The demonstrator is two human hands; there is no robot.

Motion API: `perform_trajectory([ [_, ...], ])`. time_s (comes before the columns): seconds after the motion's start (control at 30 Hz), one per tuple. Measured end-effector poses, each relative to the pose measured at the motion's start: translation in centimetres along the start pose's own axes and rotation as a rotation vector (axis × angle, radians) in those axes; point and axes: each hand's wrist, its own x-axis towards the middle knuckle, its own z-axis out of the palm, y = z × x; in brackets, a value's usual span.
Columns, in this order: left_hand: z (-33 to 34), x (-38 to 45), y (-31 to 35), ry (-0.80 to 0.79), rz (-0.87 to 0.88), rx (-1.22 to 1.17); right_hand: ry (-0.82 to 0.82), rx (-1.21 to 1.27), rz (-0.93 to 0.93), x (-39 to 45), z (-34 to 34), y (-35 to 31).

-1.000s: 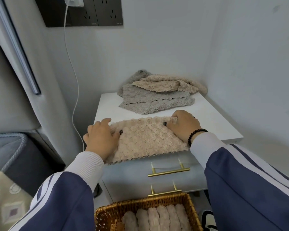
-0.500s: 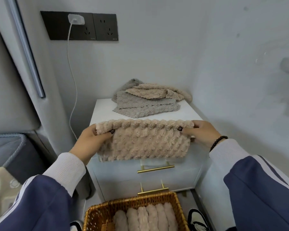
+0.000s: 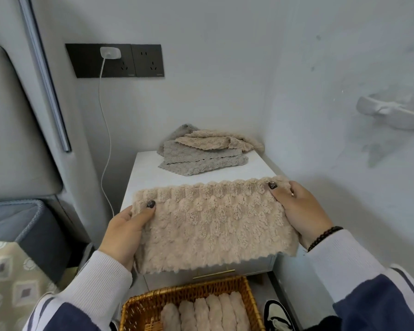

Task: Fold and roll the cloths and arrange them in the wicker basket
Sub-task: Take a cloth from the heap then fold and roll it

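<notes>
Holding a beige cloth (image 3: pixel 213 225) up in front of us, we pinch its top edge with both hands, thumbs on the near face and the other fingers hidden behind it. Our left hand (image 3: pixel 126 231) grips the corner at 9 o'clock and our right hand (image 3: pixel 301 211) grips the corner at 3 o'clock, which sits a little higher, so the top edge tilts up toward the right. The cloth's long axis runs 9 to 3 between the hands, and its scalloped lower edge hangs free toward 6 o'clock, just above the front of a white cabinet (image 3: pixel 144 173). It looks already folded into a band, so we judge rolling comes next, probably started from one short end; both hands are equally near, one at each end. At 6 o'clock, below the cloth, a wicker basket (image 3: pixel 139 309) holds a row of rolled cloths (image 3: pixel 206 314), packed side by side with their long axes running 12 to 6. At 12 o'clock, on the back of the cabinet top, a pile of grey and beige cloths (image 3: pixel 206 151) waits, well apart from our hands. A charger cable (image 3: pixel 103 130) hangs from a wall socket at 10 o'clock.
</notes>
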Motion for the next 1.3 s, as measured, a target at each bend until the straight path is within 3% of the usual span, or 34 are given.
perform_trajectory([
  [0.2, 0.4, 0.5, 0.9, 0.024, 0.006, 0.035, 0.127, -0.285, -0.086, 0.8, 0.5, -1.1],
  [0.47, 0.9, 2.4, 0.7, 0.043, 0.005, 0.165, 0.188, -0.337, -0.19, 1.9, 3.6, -1.4],
  [0.83, 2.8, 2.1, -1.0, -0.069, -0.01, 0.257, -0.176, -0.289, -0.253, -1.9, 10.2, -1.2],
  [1.17, 3.6, 1.0, -1.4, -0.178, -0.024, 0.216, -0.272, -0.301, -0.317, -3.6, 10.7, -0.9],
  [1.3, 3.3, 1.2, -1.6, -0.177, -0.041, 0.189, -0.369, -0.246, -0.263, -4.2, 10.5, -0.9],
])
